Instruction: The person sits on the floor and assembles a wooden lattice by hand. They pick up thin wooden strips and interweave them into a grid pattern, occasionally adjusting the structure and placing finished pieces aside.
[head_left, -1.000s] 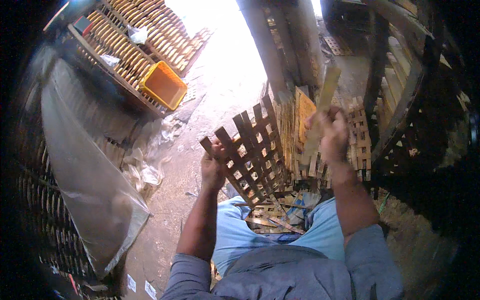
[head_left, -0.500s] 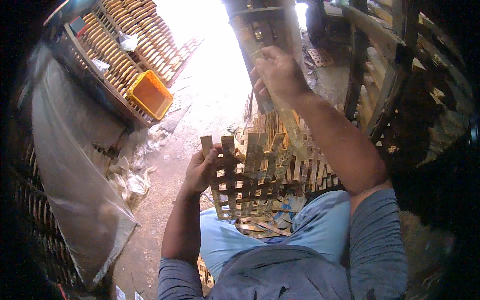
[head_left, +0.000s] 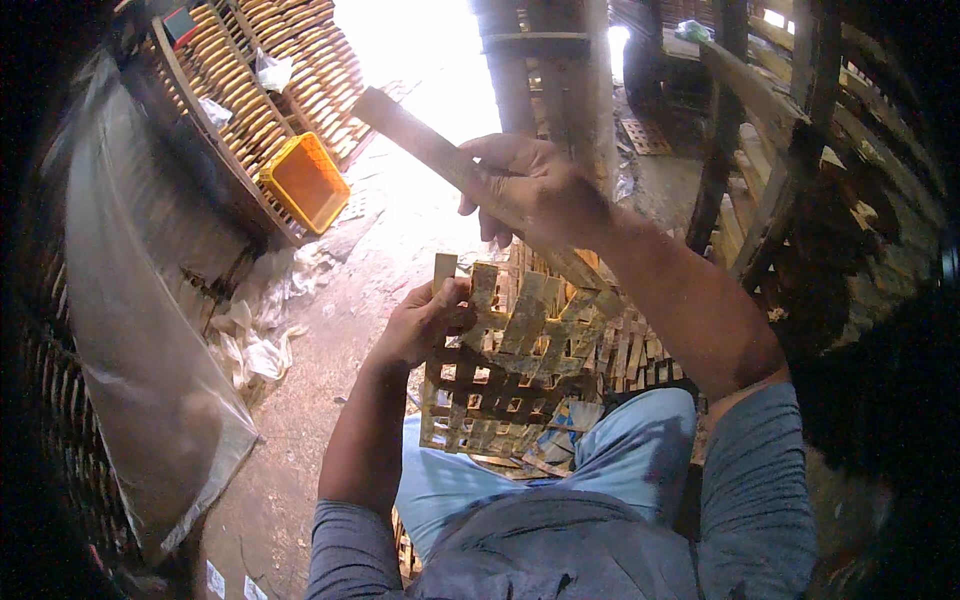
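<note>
My left hand (head_left: 425, 322) is closed on the upper left corner of a woven panel of flat strips (head_left: 508, 365). The panel stands tilted above my lap, its lower edge by my thighs and several strip ends sticking up along the top. Between the thumb and fingers of my right hand (head_left: 540, 190) is a long flat strip (head_left: 415, 138). It slants from the upper left down to the right, and its lower end passes behind or over the panel's upper right part; I cannot tell which.
At the upper left stands a yellow crate (head_left: 308, 183) beside rows of stacked slats (head_left: 215, 75). A translucent plastic sheet (head_left: 150, 330) hangs at the left, with crumpled white plastic (head_left: 258, 350) near it. Wooden framing (head_left: 765, 150) rises at the right. Loose strips (head_left: 640, 350) lie beyond my knees.
The strip in my right hand has swung its upper end to the left, and that hand has come lower and nearer. My left hand and the panel have shifted slightly right.
</note>
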